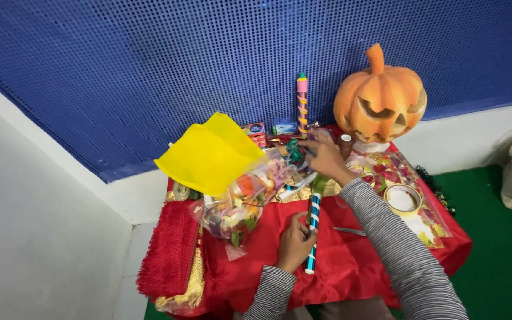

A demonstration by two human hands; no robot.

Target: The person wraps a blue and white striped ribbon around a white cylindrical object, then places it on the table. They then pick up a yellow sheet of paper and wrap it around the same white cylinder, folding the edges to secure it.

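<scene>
Now your left hand point(294, 243) has its fingers clamped on the striped stick point(313, 231), held upright in front of the pumpkin point(379, 98), steadying it while your right hand point(326, 157), fingers together, pinches its green top.

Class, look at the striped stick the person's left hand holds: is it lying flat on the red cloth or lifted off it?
Lifted. The left hand grips the striped stick, tilted above the red cloth.

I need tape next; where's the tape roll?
The tape roll lies on the red cloth, right of the right hand, below the pumpkin.
</scene>
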